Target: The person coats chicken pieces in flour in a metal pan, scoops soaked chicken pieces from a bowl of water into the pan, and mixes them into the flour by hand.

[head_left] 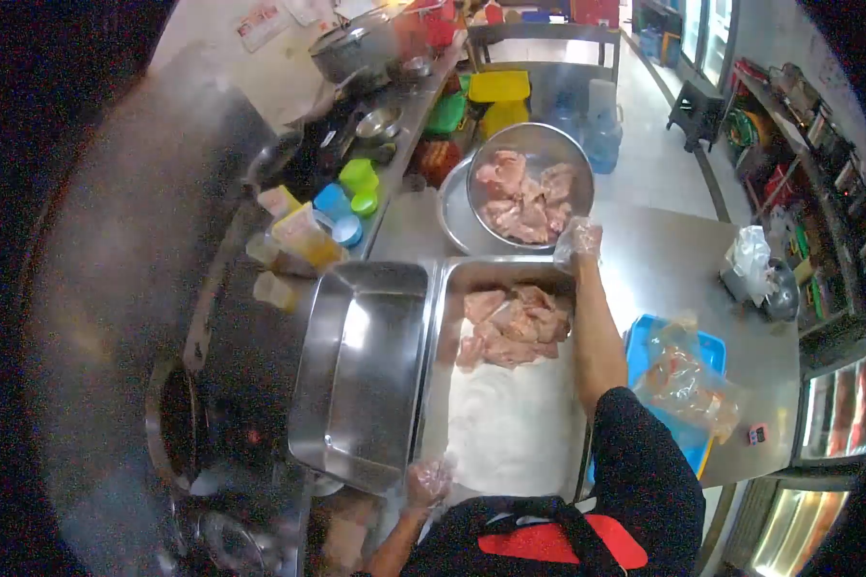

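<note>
My right hand [579, 242], in a clear plastic glove, is closed at the near right rim of a round metal bowl [587, 168]. Pieces of raw chicken [529, 202] lie in the bowl. Just below it is a deep metal tray [440, 370] with white powder [510, 423] over its bottom. More raw chicken [517, 325] rests on the powder at the tray's far end. At the tray's near left corner is my left hand [430, 481], also gloved, with curled fingers against the rim; the fingertips are partly hidden.
A second metal tray [361, 375], with a bare bottom, adjoins on the left. Right of my arm, a plastic bag [688, 375] lies on a blue tray [712, 348]. Small colourful containers [332, 204] stand at the left, near a wok [173, 423]. A stool [700, 108] stands farther back.
</note>
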The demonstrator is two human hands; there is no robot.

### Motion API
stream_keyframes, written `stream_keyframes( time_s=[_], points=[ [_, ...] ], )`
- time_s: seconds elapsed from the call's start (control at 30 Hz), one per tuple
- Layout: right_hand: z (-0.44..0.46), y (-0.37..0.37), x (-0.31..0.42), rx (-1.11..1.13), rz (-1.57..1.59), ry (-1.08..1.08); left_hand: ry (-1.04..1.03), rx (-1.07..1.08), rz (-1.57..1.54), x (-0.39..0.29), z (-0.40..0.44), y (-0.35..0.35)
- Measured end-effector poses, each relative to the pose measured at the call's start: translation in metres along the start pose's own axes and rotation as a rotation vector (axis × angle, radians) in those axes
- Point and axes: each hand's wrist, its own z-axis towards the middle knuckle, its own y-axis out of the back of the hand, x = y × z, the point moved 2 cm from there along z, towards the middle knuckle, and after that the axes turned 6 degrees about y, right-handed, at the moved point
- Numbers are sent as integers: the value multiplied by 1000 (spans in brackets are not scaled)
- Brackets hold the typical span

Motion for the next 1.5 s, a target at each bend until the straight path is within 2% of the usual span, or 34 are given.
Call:
stream_keyframes(
  time_s=[0.03, 0.07, 0.13, 0.2, 0.27, 0.33, 0.43, 0.53, 0.6, 0.63, 0.73, 0.8, 0.87, 0.97, 1.03, 1.07, 1.1, 1.17, 1.23, 1.3, 1.33, 1.37, 1.47, 1.5],
  points=[
    [-12, 3, 46, 13, 39, 42, -279, -106, 578, 57, -7, -24],
    [-15, 4, 71, 28, 76, 84, -265, -101, 491, 58, -5, -21],
    [1, 4, 39, -94, -279, 44, -235, -90, 314, 54, -1, -15],
    [6, 7, 18, -65, -415, 44, -245, -187, 446, 39, 0, -11],
    [5, 5, 25, -81, -661, 313, -220, -213, 478, 28, 0, -9],
    [2, 6, 37, 37, -1069, 510, -166, -164, 413, 18, 3, -6],
    [-7, 9, 51, -225, -169, -129, -78, -80, 320, 9, 6, -1],
    [-5, 8, 73, -256, -315, -220, -60, 12, 542, 8, 7, 2],
    [-5, 10, 63, -199, -400, -56, -168, 66, 727, 31, 1, -2],
    [3, 9, 31, -200, -493, 17, -182, 72, 755, 41, -1, -4],
    [6, 7, 16, -190, -618, 92, -172, 49, 725, 60, -5, -8],
    [4, 6, 24, -121, -855, 218, -170, 37, 718, 70, -7, -10],
    [2, 5, 36, 20, -1291, 479, -173, 39, 729, 81, -10, -14],
    [2, 6, 40, -16, -1258, 609, -211, 34, 807, 111, -16, -25],
    [4, 6, 27, -63, -1063, 496, -181, 74, 851, 112, -15, -26],
    [3, 6, 24, -84, -965, 438, -57, 193, 789, 106, -8, -22],
    [3, 6, 19, -150, -727, 259, 65, 310, 723, 101, 1, -17],
    [-1, 5, 13, -271, -244, -96, 39, 302, 713, 80, 3, -10],
    [2, 5, 12, -217, -422, 61, -258, 48, 821, 52, -5, -7],
    [-1, 5, 18, -225, -440, 13, -312, -102, 712, 52, -3, -5],
    [-1, 4, 26, -263, -368, -111, -339, -179, 656, 52, -3, -4],
    [-2, 4, 43, -298, -294, -235, -275, -146, 611, 51, -5, -3],
    [-17, 8, 97, -192, -90, -176, -91, -61, 476, 39, -11, 2],
    [-14, 9, 70, -204, -171, -137, -33, -36, 430, 35, -12, 3]
  ],
)
